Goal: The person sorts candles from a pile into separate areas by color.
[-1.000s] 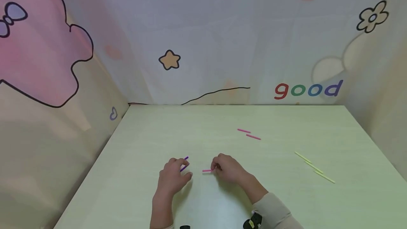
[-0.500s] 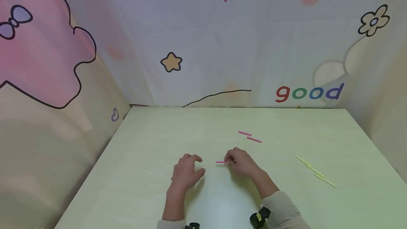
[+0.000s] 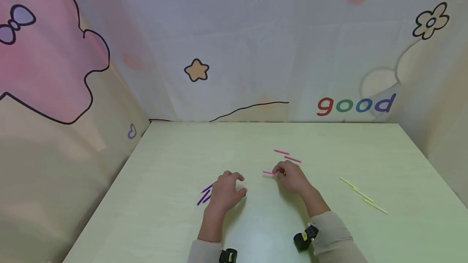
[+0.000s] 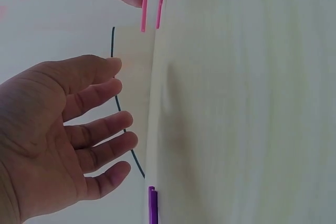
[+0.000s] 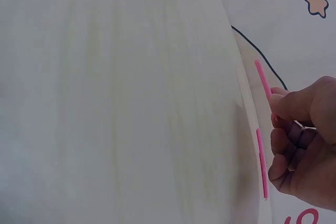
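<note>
My right hand [image 3: 293,177] pinches one end of a pink stick [image 3: 268,172] between thumb and fingers. The stick's free end points left, and the right wrist view shows the same pink stick [image 5: 262,77] held off the tabletop. Just beyond that hand lie two more pink sticks [image 3: 292,159], roughly parallel. My left hand [image 3: 226,191] hovers over the table with nothing in it. Its thumb and fingers are apart and relaxed, as the left wrist view of the left hand [image 4: 79,129] confirms. Several purple sticks [image 3: 204,197] lie left of it, partly hidden behind the hand.
Several yellow-green sticks [image 3: 363,195] lie in a slanting, staggered row on the right of the pale table [image 3: 175,149]. A printed cloth [image 3: 234,44] hangs behind the table, with more cloth at both sides.
My right hand has carried the pink stick to the right and farther back, close to the other pink sticks. My left hand has moved right, away from the purple sticks, uncovering them.
</note>
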The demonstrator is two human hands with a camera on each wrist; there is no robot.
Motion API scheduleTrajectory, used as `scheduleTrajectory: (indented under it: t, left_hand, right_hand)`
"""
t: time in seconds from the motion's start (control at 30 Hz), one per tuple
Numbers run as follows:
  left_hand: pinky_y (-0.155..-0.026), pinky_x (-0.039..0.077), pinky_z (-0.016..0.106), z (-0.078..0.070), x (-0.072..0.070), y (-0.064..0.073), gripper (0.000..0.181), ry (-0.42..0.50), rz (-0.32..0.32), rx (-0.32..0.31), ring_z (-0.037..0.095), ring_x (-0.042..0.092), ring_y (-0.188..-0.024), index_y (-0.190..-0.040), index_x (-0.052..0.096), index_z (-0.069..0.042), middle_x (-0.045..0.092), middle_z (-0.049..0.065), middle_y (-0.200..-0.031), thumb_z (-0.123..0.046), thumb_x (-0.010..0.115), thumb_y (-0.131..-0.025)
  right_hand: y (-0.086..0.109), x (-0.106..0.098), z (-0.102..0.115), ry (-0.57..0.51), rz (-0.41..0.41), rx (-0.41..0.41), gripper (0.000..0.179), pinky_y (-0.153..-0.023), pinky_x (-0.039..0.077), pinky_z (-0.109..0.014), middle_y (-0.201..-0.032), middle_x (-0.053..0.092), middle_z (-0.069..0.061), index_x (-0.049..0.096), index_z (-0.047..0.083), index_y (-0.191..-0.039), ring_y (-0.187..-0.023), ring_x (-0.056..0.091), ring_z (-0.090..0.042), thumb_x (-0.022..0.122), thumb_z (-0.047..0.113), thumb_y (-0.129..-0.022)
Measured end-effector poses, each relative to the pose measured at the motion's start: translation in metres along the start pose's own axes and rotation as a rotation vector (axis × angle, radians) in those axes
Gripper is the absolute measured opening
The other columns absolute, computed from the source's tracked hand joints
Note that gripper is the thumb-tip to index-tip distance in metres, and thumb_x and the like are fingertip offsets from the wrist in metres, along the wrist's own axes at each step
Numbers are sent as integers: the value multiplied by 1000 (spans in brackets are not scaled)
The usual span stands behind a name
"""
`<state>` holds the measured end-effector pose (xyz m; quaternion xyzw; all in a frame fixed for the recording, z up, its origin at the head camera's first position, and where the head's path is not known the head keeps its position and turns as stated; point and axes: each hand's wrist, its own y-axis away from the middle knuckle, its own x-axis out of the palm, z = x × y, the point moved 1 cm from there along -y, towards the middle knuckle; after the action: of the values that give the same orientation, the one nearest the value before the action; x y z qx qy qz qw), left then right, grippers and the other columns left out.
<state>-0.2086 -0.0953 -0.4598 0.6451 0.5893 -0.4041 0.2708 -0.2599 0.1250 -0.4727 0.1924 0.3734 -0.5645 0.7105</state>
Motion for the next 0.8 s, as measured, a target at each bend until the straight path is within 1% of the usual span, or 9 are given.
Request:
scheduleTrajectory:
  t: [0.07, 0.13, 0.3, 0.5, 0.8]
  left_hand:
    - [-73, 41, 45, -2, 1, -3, 23, 8, 10, 1, 30, 53, -94, -100, 67, -12, 56, 10, -103, -22, 70, -79]
    - [-73, 41, 46, -4, 3, -6, 23, 8, 19, 5, 30, 53, -95, -101, 67, -12, 56, 10, -104, -23, 70, -80]
    - [-73, 41, 46, -9, 5, -13, 24, -4, 31, 23, 29, 53, -95, -101, 66, -13, 57, 9, -104, -23, 69, -80]
    - [-75, 41, 47, -14, 7, -21, 24, -11, 57, 22, 28, 52, -96, -103, 66, -13, 56, 8, -105, -23, 69, -80]
    - [-73, 43, 43, -20, 17, -33, 26, -51, 96, 30, 26, 53, -93, -103, 67, -15, 56, 6, -102, -25, 70, -79]
  right_hand:
    - [-2, -2, -5, -3, -24, -9, 19, -73, 44, -39, -81, 58, -5, 65, 1, -85, -76, 51, -22, 52, -11, -80]
    - [-5, -3, -9, -3, -50, 3, 19, -72, 44, -39, -81, 58, -5, 65, 1, -85, -76, 52, -23, 51, -10, -80]
    - [-11, -5, -17, -8, -123, 72, 19, -71, 42, -39, -82, 57, -9, 65, 0, -85, -77, 52, -25, 50, -9, -80]
    - [-18, -8, -24, -30, -185, 131, 15, -71, 42, -39, -91, 60, -15, 64, -3, -86, -79, 53, -27, 50, -7, -82]
    - [-24, -10, -37, -3, -261, 206, 14, -66, 42, -40, -78, 61, -12, 66, -4, -86, -73, 54, -28, 53, -6, -80]
